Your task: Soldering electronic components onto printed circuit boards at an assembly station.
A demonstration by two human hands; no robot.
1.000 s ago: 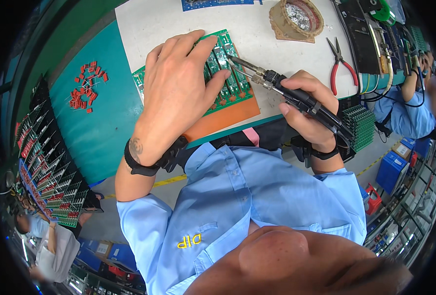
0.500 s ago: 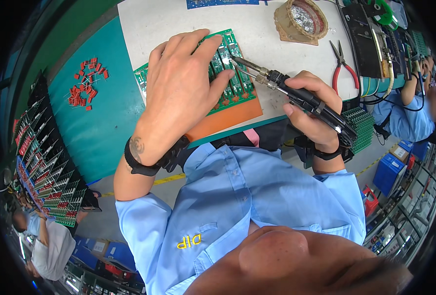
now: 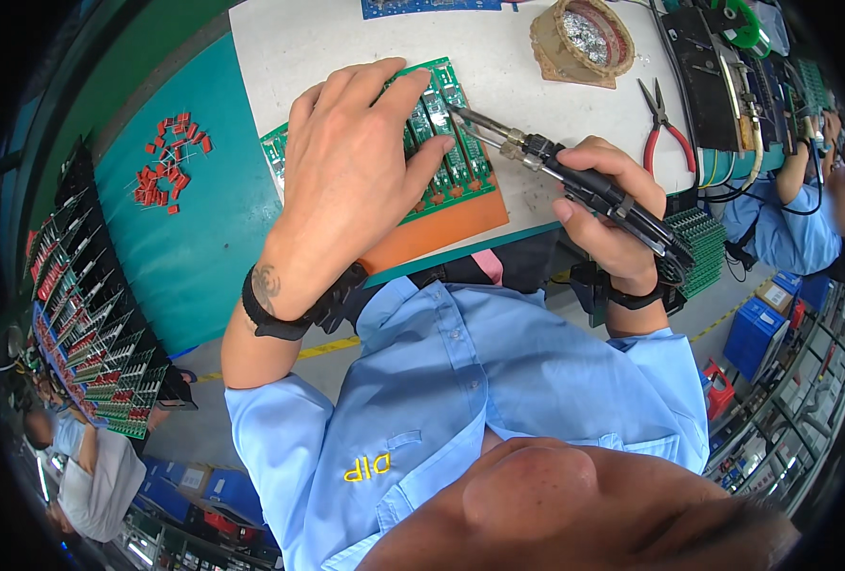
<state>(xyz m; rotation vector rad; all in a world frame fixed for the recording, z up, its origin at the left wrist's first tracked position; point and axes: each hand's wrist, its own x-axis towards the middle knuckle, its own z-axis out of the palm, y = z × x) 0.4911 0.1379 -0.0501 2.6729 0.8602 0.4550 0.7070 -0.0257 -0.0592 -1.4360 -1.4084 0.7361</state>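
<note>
My left hand (image 3: pixel 351 167) lies spread over a green circuit board panel (image 3: pixel 458 143), fingers at its upper part and the thumb apart from them on its face. It covers much of the panel. An orange sheet (image 3: pixel 446 226) shows under the panel's near edge. My right hand (image 3: pixel 617 205) is wrapped round a black soldering iron (image 3: pixel 589 183) with a thin metal tube beside its tip. The iron points left, its tip at the right-hand strips of the panel. Whether the tip touches the board, I cannot tell.
Loose red components (image 3: pixel 170 162) with wire leads lie on the green mat (image 3: pixel 222 247). A round container (image 3: pixel 622 48) of silvery scraps and red-handled pliers (image 3: pixel 665 128) are at the far right. Racked boards (image 3: pixel 99 333) stand left, more boards (image 3: pixel 698 252) right. Co-workers sit at both sides.
My right hand and the soldering iron have shifted very slightly to the right. My left hand and the circuit board panel look unmoved.
</note>
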